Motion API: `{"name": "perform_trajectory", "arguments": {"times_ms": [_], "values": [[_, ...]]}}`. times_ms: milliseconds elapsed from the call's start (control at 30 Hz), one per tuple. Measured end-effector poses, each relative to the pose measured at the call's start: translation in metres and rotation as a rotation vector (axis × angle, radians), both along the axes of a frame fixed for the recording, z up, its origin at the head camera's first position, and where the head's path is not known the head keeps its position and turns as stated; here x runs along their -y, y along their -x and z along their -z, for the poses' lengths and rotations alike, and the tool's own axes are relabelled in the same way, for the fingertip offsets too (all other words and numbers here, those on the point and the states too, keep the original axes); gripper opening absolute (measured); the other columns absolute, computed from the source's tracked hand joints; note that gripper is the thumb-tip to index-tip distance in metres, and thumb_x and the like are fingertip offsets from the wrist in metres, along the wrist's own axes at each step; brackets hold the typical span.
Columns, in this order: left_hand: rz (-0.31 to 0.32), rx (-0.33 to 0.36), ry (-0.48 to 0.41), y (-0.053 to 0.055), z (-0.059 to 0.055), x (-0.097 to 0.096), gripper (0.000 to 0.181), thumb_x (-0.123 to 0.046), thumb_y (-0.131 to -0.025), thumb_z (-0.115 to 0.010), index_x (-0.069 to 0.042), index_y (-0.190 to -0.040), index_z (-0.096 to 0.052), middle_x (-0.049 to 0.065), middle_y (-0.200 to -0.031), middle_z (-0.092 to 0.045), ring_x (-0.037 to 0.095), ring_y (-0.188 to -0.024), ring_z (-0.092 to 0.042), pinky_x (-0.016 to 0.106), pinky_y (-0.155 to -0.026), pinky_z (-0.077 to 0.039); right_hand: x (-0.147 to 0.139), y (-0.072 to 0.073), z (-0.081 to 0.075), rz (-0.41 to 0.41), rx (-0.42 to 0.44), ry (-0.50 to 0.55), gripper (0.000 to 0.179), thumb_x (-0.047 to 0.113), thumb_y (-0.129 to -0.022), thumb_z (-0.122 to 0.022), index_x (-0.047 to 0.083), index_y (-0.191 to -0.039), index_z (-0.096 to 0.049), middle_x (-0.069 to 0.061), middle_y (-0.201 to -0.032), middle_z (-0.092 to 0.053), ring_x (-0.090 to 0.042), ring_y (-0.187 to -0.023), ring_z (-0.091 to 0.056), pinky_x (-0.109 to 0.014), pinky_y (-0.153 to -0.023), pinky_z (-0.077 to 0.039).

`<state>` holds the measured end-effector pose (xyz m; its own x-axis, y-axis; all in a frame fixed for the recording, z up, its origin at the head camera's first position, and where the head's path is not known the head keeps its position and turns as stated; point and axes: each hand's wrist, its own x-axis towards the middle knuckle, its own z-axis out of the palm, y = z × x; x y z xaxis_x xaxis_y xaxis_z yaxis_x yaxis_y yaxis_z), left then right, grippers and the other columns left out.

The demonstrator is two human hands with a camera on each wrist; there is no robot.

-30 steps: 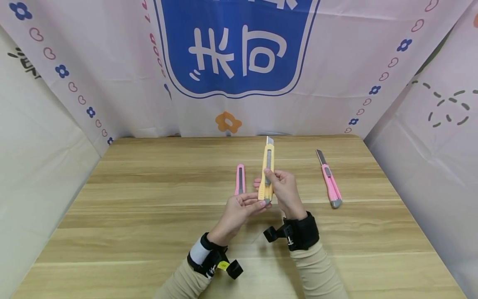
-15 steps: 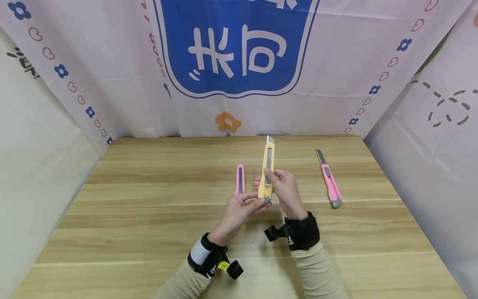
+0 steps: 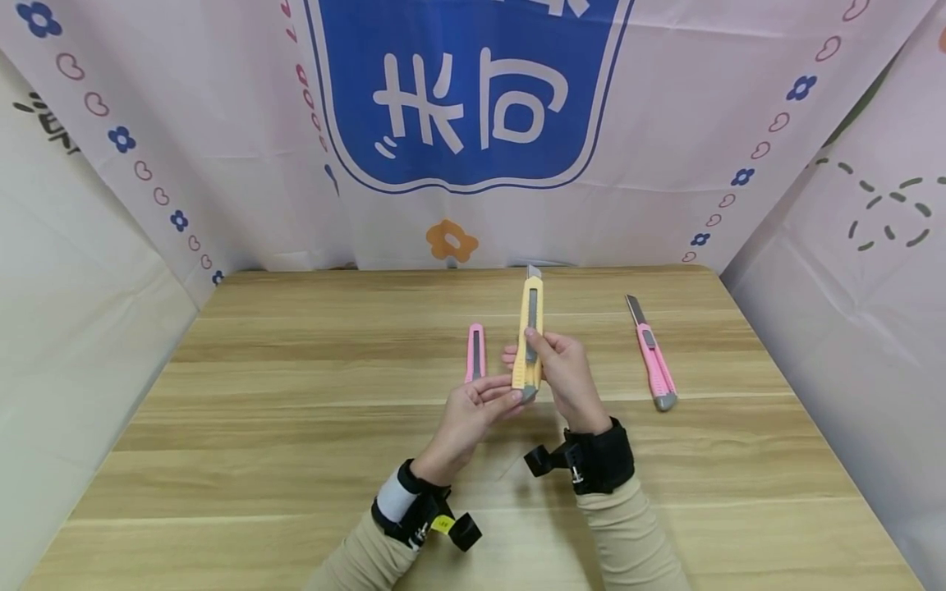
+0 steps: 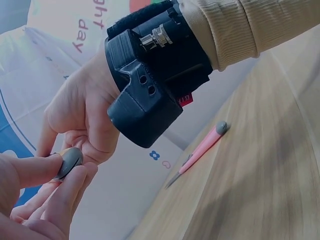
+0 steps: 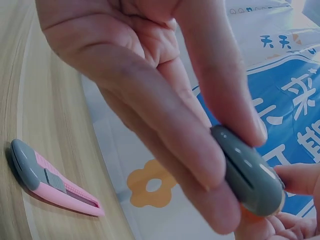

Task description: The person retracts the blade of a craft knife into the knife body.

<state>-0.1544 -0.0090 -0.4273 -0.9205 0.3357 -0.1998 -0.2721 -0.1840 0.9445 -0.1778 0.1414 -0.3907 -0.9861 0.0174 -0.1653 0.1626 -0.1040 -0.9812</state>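
Note:
A yellow utility knife (image 3: 535, 305) is held up over the table in the head view, its blade (image 3: 534, 272) showing a little at the far end. My left hand (image 3: 464, 419) pinches the knife's grey end cap (image 5: 252, 172) between thumb and fingers. Around the middle of the body, my right hand (image 3: 567, 376) grips it, thumb on the slider. Behind my left fingers lies a pink utility knife (image 3: 476, 349), partly hidden, with no blade showing. Another pink utility knife (image 3: 654, 365) lies to the right, its blade extended.
The wooden table (image 3: 259, 410) ends at a printed cloth (image 3: 650, 164) hanging behind it. White cloth walls stand on both sides. Black camera straps (image 3: 602, 455) circle both wrists.
Both hands have shifted very slightly away from the body together with the yellow utility knife, and a little less of its blade shows. The pink knives have stayed where they were.

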Motion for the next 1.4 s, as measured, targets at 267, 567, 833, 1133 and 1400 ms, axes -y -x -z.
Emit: {"name": "perform_trajectory", "arguments": {"times_ms": [267, 567, 833, 1133, 1400], "values": [[0.006, -0.020, 0.007, 0.0004, 0.0019, 0.0003, 0.036, 0.000, -0.090, -0.063, 0.009, -0.124, -0.056, 0.023, -0.113, -0.070, 0.006, -0.086, -0.071, 0.021, -0.084, -0.062, -0.0002, 0.0002, -0.0001, 0.001, 0.021, -0.002, 0.041, 0.027, -0.102, -0.048, -0.006, -0.125, -0.056, -0.011, -0.096, -0.077, -0.007, -0.077, -0.074, -0.022, -0.077, -0.063], [-0.026, 0.009, -0.004, -0.0007, 0.0001, -0.0007, 0.036, 0.004, -0.088, -0.062, 0.010, -0.123, -0.057, 0.014, -0.103, -0.074, 0.004, -0.081, -0.071, 0.020, -0.081, -0.062, -0.0007, -0.0007, -0.0005, -0.020, 0.024, -0.006, 0.041, 0.027, -0.102, -0.048, -0.006, -0.125, -0.056, -0.007, -0.089, -0.078, -0.007, -0.075, -0.074, -0.025, -0.076, -0.064], [-0.010, 0.014, 0.016, -0.0014, -0.0013, -0.0005, 0.035, 0.003, -0.088, -0.063, 0.007, -0.123, -0.058, 0.019, -0.110, -0.072, 0.006, -0.083, -0.071, 0.022, -0.083, -0.062, -0.0021, -0.0016, -0.0003, -0.031, 0.004, 0.007, 0.038, 0.022, -0.102, -0.048, -0.007, -0.126, -0.054, 0.001, -0.082, -0.077, -0.006, -0.074, -0.074, -0.024, -0.075, -0.064], [-0.010, 0.006, 0.019, -0.0014, -0.0004, 0.0000, 0.035, 0.001, -0.089, -0.063, 0.008, -0.123, -0.058, 0.020, -0.109, -0.072, 0.007, -0.084, -0.072, 0.022, -0.083, -0.062, -0.0020, -0.0025, -0.0004, -0.005, -0.004, 0.024, 0.037, 0.020, -0.101, -0.050, -0.008, -0.124, -0.055, 0.002, -0.079, -0.077, -0.006, -0.072, -0.074, -0.024, -0.073, -0.064], [-0.028, 0.003, 0.025, -0.0006, 0.0009, -0.0010, 0.033, 0.002, -0.090, -0.061, 0.009, -0.122, -0.059, 0.020, -0.107, -0.072, 0.006, -0.083, -0.071, 0.021, -0.082, -0.062, 0.0003, -0.0019, 0.0009, 0.023, 0.008, 0.038, 0.036, 0.018, -0.101, -0.051, -0.008, -0.124, -0.055, -0.001, -0.081, -0.078, -0.006, -0.071, -0.074, -0.024, -0.075, -0.063]]}}
